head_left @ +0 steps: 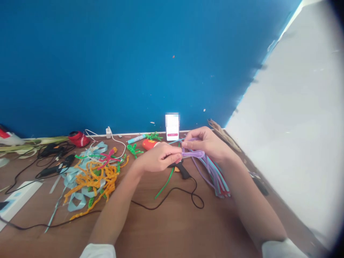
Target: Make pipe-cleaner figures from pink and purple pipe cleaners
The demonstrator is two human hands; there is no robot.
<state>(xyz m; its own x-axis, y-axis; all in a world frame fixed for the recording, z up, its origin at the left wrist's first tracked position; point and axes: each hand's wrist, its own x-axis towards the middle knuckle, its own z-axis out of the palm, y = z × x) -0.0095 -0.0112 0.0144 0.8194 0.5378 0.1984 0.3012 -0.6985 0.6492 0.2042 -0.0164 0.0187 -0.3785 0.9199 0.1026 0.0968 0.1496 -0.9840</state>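
My left hand (162,157) is closed, its thumb and fingers pinching a looped purple pipe cleaner (197,154). To its right, my right hand (208,143) pinches part of the purple strands between thumb and fingertips. Both hands are raised over the table, close together. Below my right hand lies a bundle of purple, blue and red pipe cleaners (219,181). A black glue gun (185,171) rests under the hands, partly hidden by them. One green pipe cleaner (164,187) lies beside it. Behind my left hand, a red container (149,144) shows in part.
A lit phone (172,127) stands against the blue wall. On the left is a tangle of orange pipe cleaners (99,175) with light blue ribbon (76,202). A white power strip (20,200) sits farther left. A black cord (161,206) crosses the brown table (172,233).
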